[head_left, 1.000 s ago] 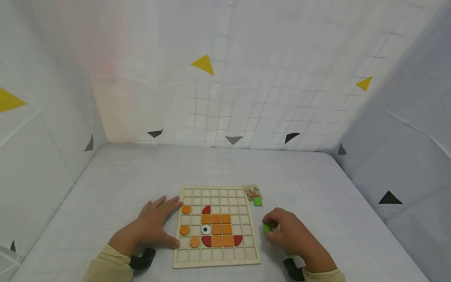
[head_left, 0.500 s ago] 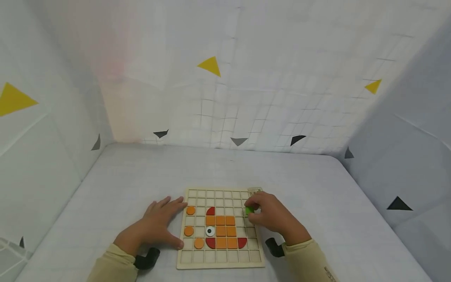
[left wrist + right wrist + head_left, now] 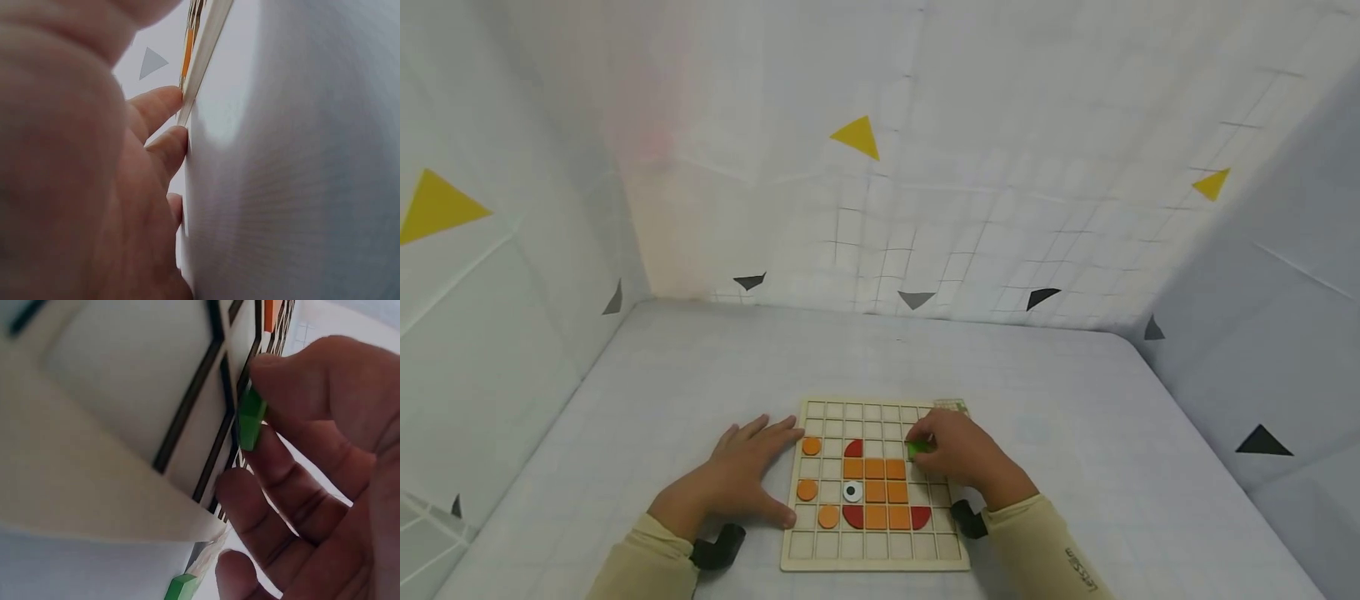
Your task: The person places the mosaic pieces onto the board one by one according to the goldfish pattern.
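Observation:
My right hand pinches a green square tile between thumb and fingers, over the right part of a wooden grid board. In the right wrist view the tile is tilted, close to the grid ridges. Spread along the board's left edge, my left hand touches the rim with its fingertips and thumb. On the board lie orange square tiles in a block, red quarter-round pieces, a white eye disc and orange discs.
A small printed card sits at the board's back right corner, partly covered by my right hand. Beside it, a second green tile shows in the right wrist view. White sheets with yellow triangles wall in the white table.
My right hand has carried the green tile from the table right of the board, leftward and away from me, over the grid. My left hand stays at the board's left edge.

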`<state>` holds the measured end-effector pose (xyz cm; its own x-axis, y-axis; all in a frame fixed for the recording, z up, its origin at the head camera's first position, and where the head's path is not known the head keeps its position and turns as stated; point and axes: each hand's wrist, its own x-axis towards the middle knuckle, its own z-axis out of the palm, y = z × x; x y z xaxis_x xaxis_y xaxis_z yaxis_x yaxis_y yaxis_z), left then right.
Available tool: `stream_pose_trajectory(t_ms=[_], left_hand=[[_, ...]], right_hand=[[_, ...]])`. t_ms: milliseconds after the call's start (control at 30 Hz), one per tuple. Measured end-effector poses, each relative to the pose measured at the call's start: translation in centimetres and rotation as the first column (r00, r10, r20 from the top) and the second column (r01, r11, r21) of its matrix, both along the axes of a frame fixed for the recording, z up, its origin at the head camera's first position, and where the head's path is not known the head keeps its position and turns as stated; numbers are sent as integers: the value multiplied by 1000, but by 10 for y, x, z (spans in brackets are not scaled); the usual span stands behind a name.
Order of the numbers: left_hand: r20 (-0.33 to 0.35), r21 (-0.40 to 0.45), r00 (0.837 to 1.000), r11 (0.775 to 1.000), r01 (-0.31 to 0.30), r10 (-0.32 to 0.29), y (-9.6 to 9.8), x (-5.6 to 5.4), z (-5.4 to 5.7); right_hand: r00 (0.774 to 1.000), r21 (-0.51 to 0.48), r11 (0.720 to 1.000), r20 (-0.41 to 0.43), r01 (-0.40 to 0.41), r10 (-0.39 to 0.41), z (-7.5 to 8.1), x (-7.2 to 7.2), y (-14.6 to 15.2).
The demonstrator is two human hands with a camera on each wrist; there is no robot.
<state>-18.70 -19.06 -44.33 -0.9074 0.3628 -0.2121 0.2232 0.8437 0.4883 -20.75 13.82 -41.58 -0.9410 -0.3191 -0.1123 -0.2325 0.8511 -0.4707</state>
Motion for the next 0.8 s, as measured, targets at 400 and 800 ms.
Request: stream_pose_trajectory(t_ms=[400,800], left_hand=[[-3,-6,1000,1000,-1,1,4,1,3],[20,-1,1000,1000,-6,6,1,1,5]], right_hand=[[999,59,997,-15,-51,52,3,1,-3],[989,-101,985,68,137,-131,11,16,22]])
